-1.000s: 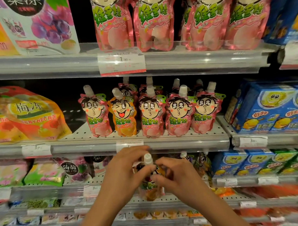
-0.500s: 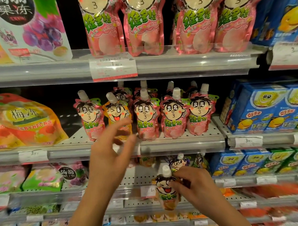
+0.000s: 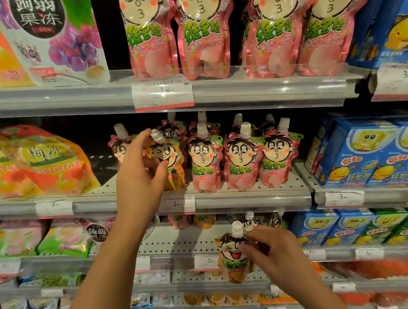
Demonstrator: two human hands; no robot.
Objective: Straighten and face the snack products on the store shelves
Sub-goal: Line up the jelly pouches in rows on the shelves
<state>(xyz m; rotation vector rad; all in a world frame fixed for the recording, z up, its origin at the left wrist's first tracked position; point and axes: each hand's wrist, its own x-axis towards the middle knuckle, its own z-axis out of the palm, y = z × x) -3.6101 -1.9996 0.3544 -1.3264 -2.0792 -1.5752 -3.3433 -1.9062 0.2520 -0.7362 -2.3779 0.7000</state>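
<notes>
My left hand [image 3: 139, 177] is on the orange spouted pouch [image 3: 173, 164] on the middle grey metal shelf [image 3: 246, 200], second from left, pink spouted pouches [image 3: 239, 160] to its right. Lower right, my right hand [image 3: 271, 251] holds another orange spouted pouch [image 3: 233, 257] before the lower shelf.

One camera sat on the person's head. It looked straight at the shelves [image 3: 219, 93] from close up and tipped down a little, so both arms showed reaching in from the bottom.

"1.90", perhaps, on upper price tag [image 3: 162, 93]
</notes>
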